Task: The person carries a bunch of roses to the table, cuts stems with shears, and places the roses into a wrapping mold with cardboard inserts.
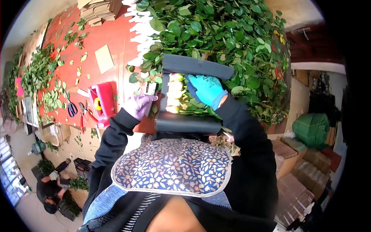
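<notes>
Pale pink and cream roses (175, 92) lie in a row, heads to the left, in a dark trough (189, 123) with raised padded sides. My right hand (208, 89), in a teal glove with a dark palm, is closed over the roses just behind their heads; its fingertips are partly hidden. At the trough's left edge is my left hand (138, 106) in a thin purple glove. Its fingers stretch to the right, apart from the roses, and nothing shows in them. Just above it sits a small metal piece (150, 88).
Leafy rose stems (228, 34) pile behind the trough. On the red table (125, 42) are a pink holder (102, 101), red-handled pliers (85, 115), scissors (71, 108) and a cardboard stack (98, 11). A co-worker (52, 189) is at lower left; boxes (295, 193) stand at right.
</notes>
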Demonstrator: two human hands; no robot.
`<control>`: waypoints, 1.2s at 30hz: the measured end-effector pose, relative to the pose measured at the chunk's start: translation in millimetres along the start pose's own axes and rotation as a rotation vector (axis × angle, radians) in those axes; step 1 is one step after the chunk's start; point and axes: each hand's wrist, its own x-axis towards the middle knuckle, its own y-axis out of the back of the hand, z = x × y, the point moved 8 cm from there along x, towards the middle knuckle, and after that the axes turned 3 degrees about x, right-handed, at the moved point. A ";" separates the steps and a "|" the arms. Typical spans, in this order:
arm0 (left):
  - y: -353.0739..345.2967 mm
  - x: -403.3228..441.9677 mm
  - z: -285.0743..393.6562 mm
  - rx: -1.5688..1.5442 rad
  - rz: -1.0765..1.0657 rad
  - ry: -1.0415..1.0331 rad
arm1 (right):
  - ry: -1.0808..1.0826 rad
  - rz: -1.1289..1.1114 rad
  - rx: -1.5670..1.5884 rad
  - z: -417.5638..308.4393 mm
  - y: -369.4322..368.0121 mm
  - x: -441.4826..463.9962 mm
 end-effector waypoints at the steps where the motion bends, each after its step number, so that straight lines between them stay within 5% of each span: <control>1: -6.4 -2.6 -1.0 -0.006 -0.026 -0.003 | -0.001 0.003 -0.001 1.1 1.1 0.2; 6: -37.5 -25.0 -13.8 -0.342 -0.112 0.347 | -0.035 -0.058 -0.051 11.5 -5.5 -2.5; 11: -37.4 -16.5 -17.0 -0.344 0.016 0.259 | -0.108 -0.109 0.033 28.5 -21.5 0.1; 18: -102.0 23.1 -47.7 -0.808 -0.132 0.700 | -0.153 -0.263 -0.114 32.7 -40.4 5.8; 27: -113.9 31.9 -46.8 -0.742 -0.061 0.572 | -0.133 -0.324 -0.053 33.6 -45.3 5.9; 36: -105.8 24.2 -40.7 -0.805 -0.051 0.655 | -0.091 -0.295 -0.051 24.0 -40.4 6.6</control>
